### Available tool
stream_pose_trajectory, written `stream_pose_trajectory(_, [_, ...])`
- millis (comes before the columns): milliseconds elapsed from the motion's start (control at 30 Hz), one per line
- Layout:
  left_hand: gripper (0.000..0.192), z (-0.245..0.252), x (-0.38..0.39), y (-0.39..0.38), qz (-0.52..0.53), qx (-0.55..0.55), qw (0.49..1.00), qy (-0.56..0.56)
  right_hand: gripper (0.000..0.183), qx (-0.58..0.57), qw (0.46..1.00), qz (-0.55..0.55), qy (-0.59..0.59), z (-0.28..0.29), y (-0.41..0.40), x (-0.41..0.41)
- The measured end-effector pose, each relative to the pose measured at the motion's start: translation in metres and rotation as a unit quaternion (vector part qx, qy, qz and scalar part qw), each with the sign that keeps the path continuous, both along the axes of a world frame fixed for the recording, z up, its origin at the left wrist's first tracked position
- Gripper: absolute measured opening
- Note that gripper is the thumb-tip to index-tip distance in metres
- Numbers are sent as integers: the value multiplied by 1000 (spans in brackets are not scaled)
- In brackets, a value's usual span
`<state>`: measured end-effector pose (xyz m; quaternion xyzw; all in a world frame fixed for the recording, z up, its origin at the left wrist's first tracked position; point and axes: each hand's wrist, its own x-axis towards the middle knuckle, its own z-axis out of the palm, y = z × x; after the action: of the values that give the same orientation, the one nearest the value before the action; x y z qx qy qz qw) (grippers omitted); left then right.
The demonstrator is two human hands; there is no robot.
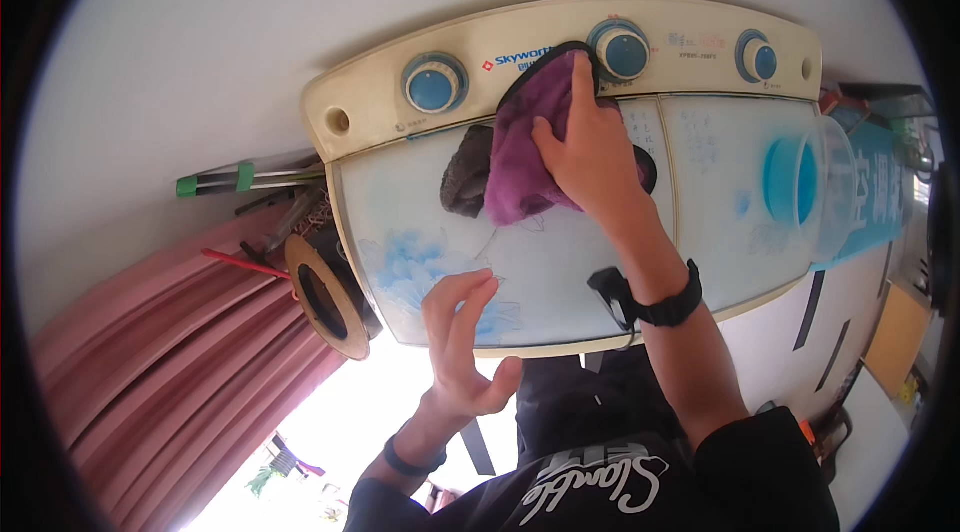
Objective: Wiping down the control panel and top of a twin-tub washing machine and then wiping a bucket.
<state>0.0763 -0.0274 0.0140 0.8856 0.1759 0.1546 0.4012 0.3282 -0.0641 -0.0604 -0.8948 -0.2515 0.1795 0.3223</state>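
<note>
My right hand (592, 149) is on a purple cloth with black edging (521, 157), its index finger extended along the cloth at the control panel, beside the middle dial (622, 54). The cloth lies over the panel's lower edge and the lid of a cream Skyworth washing machine (375, 96). A dark grey cloth (466, 175) lies crumpled just left of the purple one. My left hand (465, 344) is raised near the machine's front edge, fingers apart and bent, holding nothing. The left dial (433, 89) and right dial (761, 60) are uncovered.
A clear plastic tub with blue liquid (832, 179) stands at the lid's right end. Left of the machine are a round tan-rimmed object (328, 297), a red stick (244, 262), green-ended poles (244, 179) and a pink curtain (172, 329). A black strapped object (615, 292) is near my right wrist.
</note>
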Motion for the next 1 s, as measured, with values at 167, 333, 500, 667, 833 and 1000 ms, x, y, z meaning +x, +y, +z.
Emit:
stream_pose_trajectory(167, [73, 8, 0, -27, 22, 14, 1000, -3, 95, 45, 997, 3, -62, -4, -1, 8])
stream_pose_trajectory(333, [68, 7, -6, -49, 62, 10, 998, 1, 92, 0, 998, 58, 5, -5, -19, -4])
stream_pose_trajectory(500, [68, 8, -1, -67, 75, 15, 997, 1, 97, 1, 998, 59, 11, 16, -2, 18])
stream_pose_trajectory(667, [71, 12, -4, -75, 84, 17, 996, 9, 95, -5, 997, 75, 10, 8, -17, 10])
stream_pose_trajectory(833, [74, 10, 6, -70, 61, 17, 998, 15, 90, -23, 998, 52, 16, 20, -13, 14])
stream_pose_trajectory(1000, [75, 3, -1, -54, 57, 14, 998, 16, 82, -148, 984, 99, -29, 20, -36, 9])
